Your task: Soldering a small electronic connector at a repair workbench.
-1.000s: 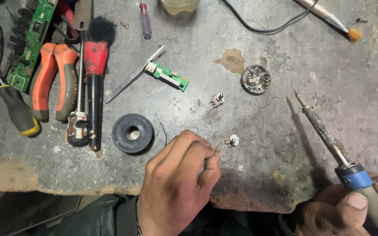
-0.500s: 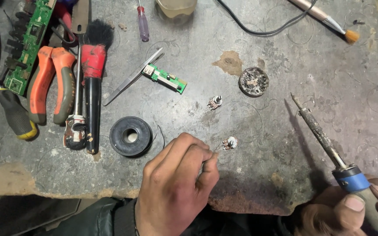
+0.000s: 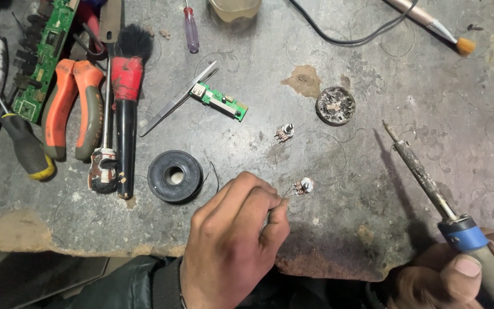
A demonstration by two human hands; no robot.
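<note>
The person's left hand [image 3: 232,240] is reaching up from the six o'clock edge of the grey workbench [image 3: 338,86], knuckles toward the camera, fingers curled in and pressed together. Thumb and forefinger are pinching a thin strand of solder wire [image 3: 286,194] whose tip is pointing toward two o'clock and just meeting the legs of a small potentiometer [image 3: 304,185] lying on the bench, just beyond the fingertips. A second, similar component [image 3: 284,132] is sitting farther off at twelve o'clock from the first.

The right hand [image 3: 464,274] is coming in at the five o'clock corner, fingers wrapped tight around the blue grip of a soldering iron [image 3: 430,186]. Its dark shaft is slanting toward eleven o'clock, the tip hanging well apart from the potentiometer, off at its three o'clock side.

At nine o'clock from the left hand a black solder spool [image 3: 175,175] is lying flat, with tweezers [image 3: 178,98] and a small green circuit board [image 3: 219,101] beyond it.

Much of the right hand is being cut off by the frame edge, and the iron's handle end is running out of view. The left palm is hiding the fingertips themselves, so exactly how the wire is being gripped is hard to make out.
</note>
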